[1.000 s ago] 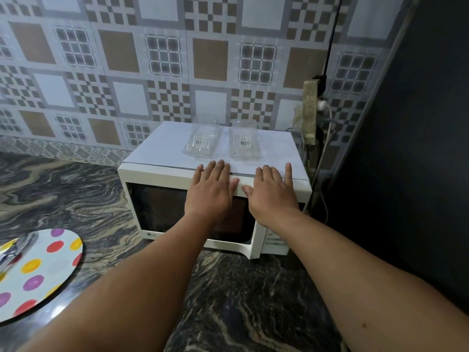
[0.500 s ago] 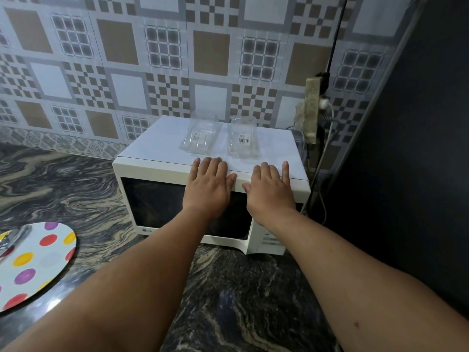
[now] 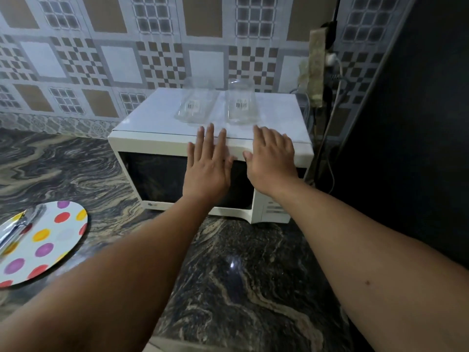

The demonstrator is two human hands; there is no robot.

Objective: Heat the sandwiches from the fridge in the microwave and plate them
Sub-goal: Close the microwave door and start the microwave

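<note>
A white microwave stands on the dark marbled counter against the tiled wall, its dark door closed. My left hand lies flat over the upper part of the door, fingers straight and reaching past the top edge. My right hand is spread beside it near the door's right end. Two clear plastic sandwich containers with barcode labels sit on the microwave's top, just beyond my fingertips. A white plate with coloured dots lies at the left of the counter. No sandwich is visible.
Shiny metal cutlery rests on the plate's left part. A power strip with plugs and cables hangs right of the microwave. A dark tall surface fills the right side. The marbled counter stretches in front.
Both hands have stayed flat on the microwave's front top edge. The view has shifted a little, bringing more of the plate back into sight at the left.
</note>
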